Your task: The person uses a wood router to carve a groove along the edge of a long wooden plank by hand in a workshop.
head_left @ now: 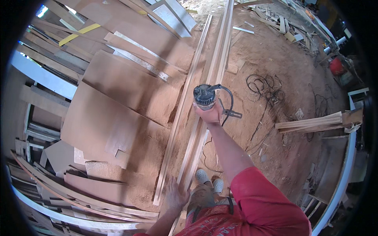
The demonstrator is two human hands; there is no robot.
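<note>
My right hand [212, 113] is wrapped round the body of a dark handheld trim router [204, 95], which stands upright on the long wooden strips. From the router's top a black cord curves down past its side, and a flat slotted metal guide [233, 114] sticks out to the right. My left hand [176, 194] lies on the near end of the strips, fingers stretched out and apart. Beneath both hands run long pale wooden strips [193, 151] with lengthwise grooves, laid side by side. The router's base and bit are hidden by my right hand.
One separate strip [167, 173] lies parallel on the left. Farther left lean large brown panels [106, 106] dusted with sawdust. Coiled black cable [265, 88] lies on the dusty floor at right, near a stack of thin boards [309, 122]. Wood scraps [283, 25] pile up at far right.
</note>
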